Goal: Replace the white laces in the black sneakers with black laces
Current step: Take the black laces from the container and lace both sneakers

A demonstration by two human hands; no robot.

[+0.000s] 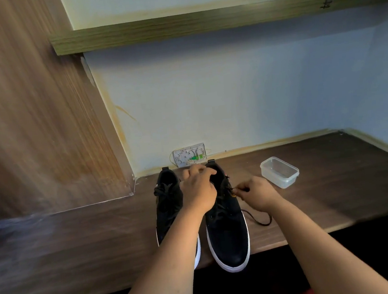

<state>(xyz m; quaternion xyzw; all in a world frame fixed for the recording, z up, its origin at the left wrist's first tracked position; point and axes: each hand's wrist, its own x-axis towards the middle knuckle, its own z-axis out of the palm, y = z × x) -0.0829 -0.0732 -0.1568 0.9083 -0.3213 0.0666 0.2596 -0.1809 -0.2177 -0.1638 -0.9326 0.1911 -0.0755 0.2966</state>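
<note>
The left hand (pixel 198 191) grips the right sneaker (pixel 226 226) at its collar; the right hand (pixel 256 194) pinches the black lace (pixel 258 220).

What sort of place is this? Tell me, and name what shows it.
Probably a room in a home, at a built-in wooden desk set against a painted wall. A wooden shelf runs above it, a small open wall box with wiring sits at desk level, and a wood-grain panel stands to the left.
</note>
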